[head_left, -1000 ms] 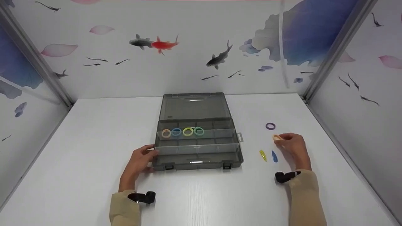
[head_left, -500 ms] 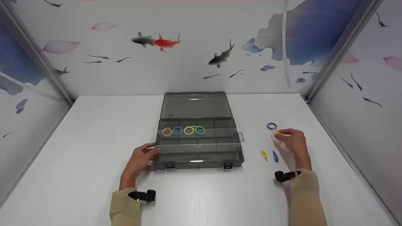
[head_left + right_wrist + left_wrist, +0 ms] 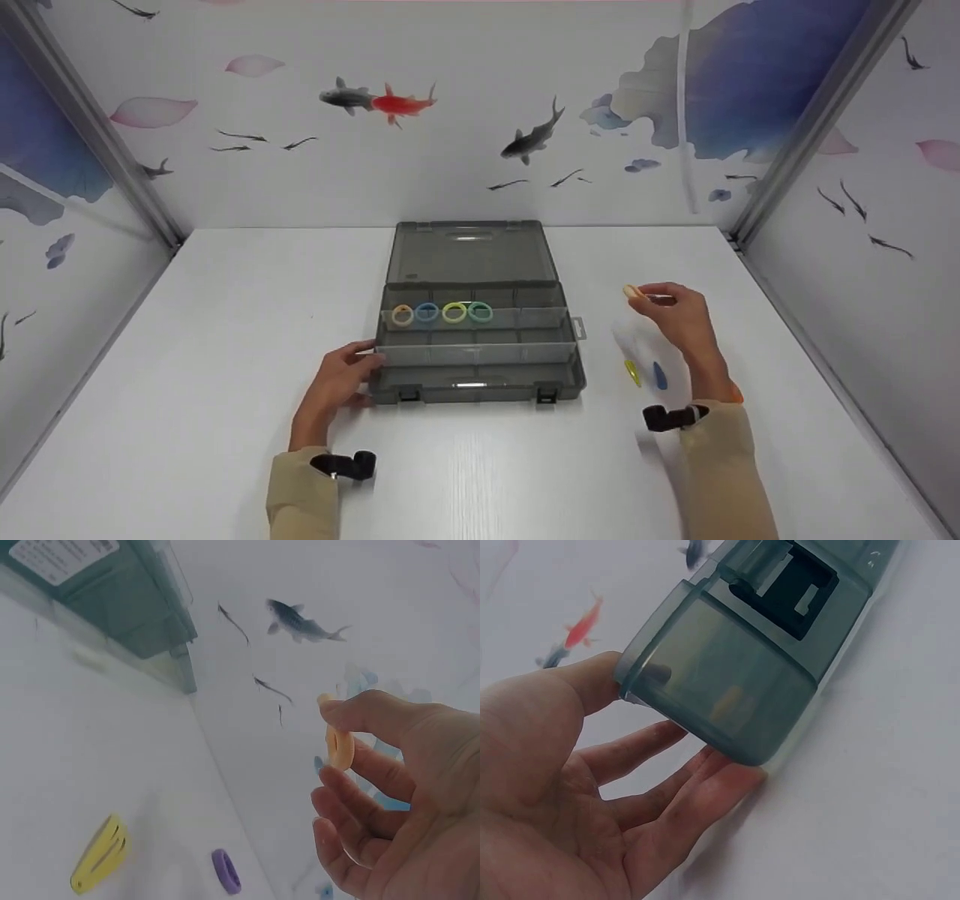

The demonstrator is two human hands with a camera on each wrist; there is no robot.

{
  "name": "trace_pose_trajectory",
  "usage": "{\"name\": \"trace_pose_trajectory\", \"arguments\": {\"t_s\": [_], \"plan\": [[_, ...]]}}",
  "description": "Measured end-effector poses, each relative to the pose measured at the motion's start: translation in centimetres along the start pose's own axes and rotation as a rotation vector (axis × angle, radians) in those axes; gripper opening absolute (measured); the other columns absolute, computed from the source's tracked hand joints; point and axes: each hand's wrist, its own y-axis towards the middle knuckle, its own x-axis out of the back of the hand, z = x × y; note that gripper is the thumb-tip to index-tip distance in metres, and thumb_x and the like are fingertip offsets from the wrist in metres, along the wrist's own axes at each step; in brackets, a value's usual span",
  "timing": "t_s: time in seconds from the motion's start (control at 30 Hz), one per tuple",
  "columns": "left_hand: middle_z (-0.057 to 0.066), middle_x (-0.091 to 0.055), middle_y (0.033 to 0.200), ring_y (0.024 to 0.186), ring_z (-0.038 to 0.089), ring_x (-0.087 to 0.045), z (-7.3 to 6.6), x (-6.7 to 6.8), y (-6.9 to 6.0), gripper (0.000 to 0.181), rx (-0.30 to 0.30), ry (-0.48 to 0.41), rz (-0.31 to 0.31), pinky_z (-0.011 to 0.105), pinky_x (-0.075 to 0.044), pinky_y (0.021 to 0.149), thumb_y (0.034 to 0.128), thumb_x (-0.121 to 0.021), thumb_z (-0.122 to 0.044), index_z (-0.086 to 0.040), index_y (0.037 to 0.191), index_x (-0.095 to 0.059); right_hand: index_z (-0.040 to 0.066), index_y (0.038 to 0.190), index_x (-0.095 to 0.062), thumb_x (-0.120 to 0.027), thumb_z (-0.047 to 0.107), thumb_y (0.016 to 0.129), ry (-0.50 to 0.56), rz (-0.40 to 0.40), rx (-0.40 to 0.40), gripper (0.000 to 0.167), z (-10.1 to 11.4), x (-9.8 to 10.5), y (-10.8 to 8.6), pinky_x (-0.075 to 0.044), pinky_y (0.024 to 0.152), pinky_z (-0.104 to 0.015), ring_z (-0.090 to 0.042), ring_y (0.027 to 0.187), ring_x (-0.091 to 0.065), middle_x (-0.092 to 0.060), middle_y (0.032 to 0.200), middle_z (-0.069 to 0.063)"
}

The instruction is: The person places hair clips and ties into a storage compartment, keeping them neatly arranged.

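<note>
My right hand pinches a pale orange hair tie between thumb and fingers, raised above the table right of the box. My left hand grips the near left side of an open grey see-through compartment box, its thumb at the rim and its other fingers low against the wall. Toward the back of the box, an orange hair tie, a blue one, a yellow one and a green one stand in a row by a clear divider. A purple hair tie lies on the table, covered by my right hand in the head view.
A yellow snap hair clip and a blue one lie on the white table, right of the box. The box lid is folded back toward the printed rear wall. A hanging tab juts from the box's right side.
My right hand has lifted the pale orange hair tie and carried it away from me and leftward, past the purple one. My left hand has kept its place on the box.
</note>
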Motion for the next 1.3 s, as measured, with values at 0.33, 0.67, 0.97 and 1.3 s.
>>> {"name": "trace_pose_trajectory", "arguments": {"t_s": [0.33, 0.67, 0.97, 1.3], "plan": [[0.022, -0.053, 0.144, 0.122, 0.033, -0.058, 0.0, -0.2, 0.3, 0.055, -0.003, -0.025, 0.001, 0.032, -0.059, 0.068, 0.0985, -0.060, -0.028, -0.010, 0.149, -0.047, 0.004, 0.121, -0.068, -0.073, 0.030, 0.092, -0.040, 0.034, 0.276, 0.040, 4.3, -2.2, 0.5, -0.049, 0.082, -0.029, -0.036, 0.121, -0.055, -0.060, 0.130, -0.018], [0.021, -0.053, 0.144, 0.123, 0.032, -0.057, 0.1, 0.1, 0.2, 0.055, -0.002, -0.017, 0.004, 0.034, -0.060, 0.073, 0.0996, -0.059, -0.029, -0.011, 0.150, -0.046, 0.006, 0.111, -0.074, -0.073, 0.029, 0.092, -0.201, 0.210, 0.362, 0.029, 7.2, -6.2, 1.9, -0.050, 0.097, -0.053, -0.039, 0.125, -0.053, -0.058, 0.128, -0.016], [0.021, -0.053, 0.144, 0.125, 0.034, -0.056, 0.0, 0.1, 0.0, 0.055, -0.013, -0.022, 0.009, 0.034, -0.060, 0.076, 0.0996, -0.060, -0.030, -0.011, 0.150, -0.046, 0.004, 0.112, -0.074, -0.073, 0.029, 0.092, -0.267, 0.275, 0.389, 0.031, 8.4, -8.4, 3.0, -0.050, 0.097, -0.052, -0.036, 0.117, -0.056, -0.058, 0.125, -0.018], [0.020, -0.053, 0.144, 0.122, 0.031, -0.057, 0.0, -0.1, 0.2, 0.056, -0.001, -0.011, 0.003, 0.032, -0.058, 0.071, 0.0990, -0.060, -0.030, -0.012, 0.150, -0.046, 0.000, 0.114, -0.073, -0.073, 0.023, 0.092, -0.344, 0.348, 0.388, 0.032, 9.7, -10.2, 3.8, -0.045, 0.105, -0.055, -0.041, 0.126, -0.052, -0.055, 0.132, -0.025]]}}
